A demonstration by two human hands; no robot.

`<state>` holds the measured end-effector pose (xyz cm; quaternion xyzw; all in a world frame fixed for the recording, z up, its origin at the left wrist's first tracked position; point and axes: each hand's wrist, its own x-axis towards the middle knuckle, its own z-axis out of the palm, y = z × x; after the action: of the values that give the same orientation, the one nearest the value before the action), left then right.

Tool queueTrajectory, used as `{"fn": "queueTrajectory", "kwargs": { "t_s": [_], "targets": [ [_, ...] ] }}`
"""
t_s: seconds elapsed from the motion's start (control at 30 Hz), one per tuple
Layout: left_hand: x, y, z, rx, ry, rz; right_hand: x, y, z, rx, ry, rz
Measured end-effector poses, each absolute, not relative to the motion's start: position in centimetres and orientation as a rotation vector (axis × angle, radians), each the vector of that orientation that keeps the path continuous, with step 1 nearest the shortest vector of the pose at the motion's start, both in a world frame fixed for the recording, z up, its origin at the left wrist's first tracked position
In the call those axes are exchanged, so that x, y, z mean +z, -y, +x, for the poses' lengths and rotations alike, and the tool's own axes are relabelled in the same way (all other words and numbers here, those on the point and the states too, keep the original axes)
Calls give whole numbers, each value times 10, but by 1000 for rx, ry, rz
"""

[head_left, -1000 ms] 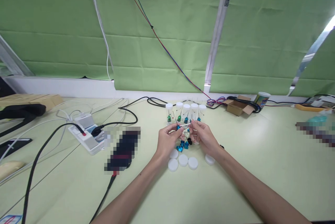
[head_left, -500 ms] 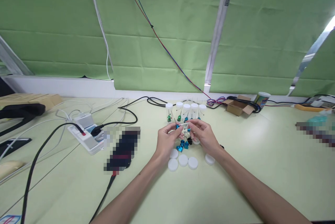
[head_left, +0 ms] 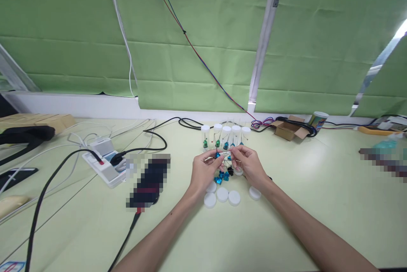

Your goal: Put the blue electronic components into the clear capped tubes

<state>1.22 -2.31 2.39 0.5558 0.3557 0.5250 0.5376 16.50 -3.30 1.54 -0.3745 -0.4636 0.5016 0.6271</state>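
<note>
Over the table, my left hand [head_left: 205,170] pinches a small shiny blue piece [head_left: 218,155] that has a thin dark stem. My right hand [head_left: 249,164] has its fingers closed on a thin silvery rod [head_left: 226,152], whose other end reaches the blue piece. Below the hands lie several loose blue pieces [head_left: 219,180] and a black piece [head_left: 230,171]. Several flat white round lids [head_left: 234,198] rest nearer to me. Behind the hands stands a row of clear bottles with white caps [head_left: 205,128], holding green and blue pieces with thin stems.
To the left are a white power strip [head_left: 110,172] with plugs, a blurred-out dark device [head_left: 149,183] and a black cable [head_left: 41,204]. An open cardboard box [head_left: 288,131] and a can [head_left: 318,121] stand at the back right, by bundled cables. Green blinds [head_left: 197,51] hang behind.
Both hands have shifted very slightly to the right. The blue piece and the rod are turned a little, and the blue piece shows more clearly between my left fingers.
</note>
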Motion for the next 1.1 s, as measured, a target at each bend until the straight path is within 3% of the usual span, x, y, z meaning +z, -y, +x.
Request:
{"fn": "queueTrajectory", "kwargs": {
  "t_s": [1.1],
  "targets": [
    [18, 21, 14, 1254, -813, 1309, 18, 34, 162, 1187, 987, -888]
  ]
}}
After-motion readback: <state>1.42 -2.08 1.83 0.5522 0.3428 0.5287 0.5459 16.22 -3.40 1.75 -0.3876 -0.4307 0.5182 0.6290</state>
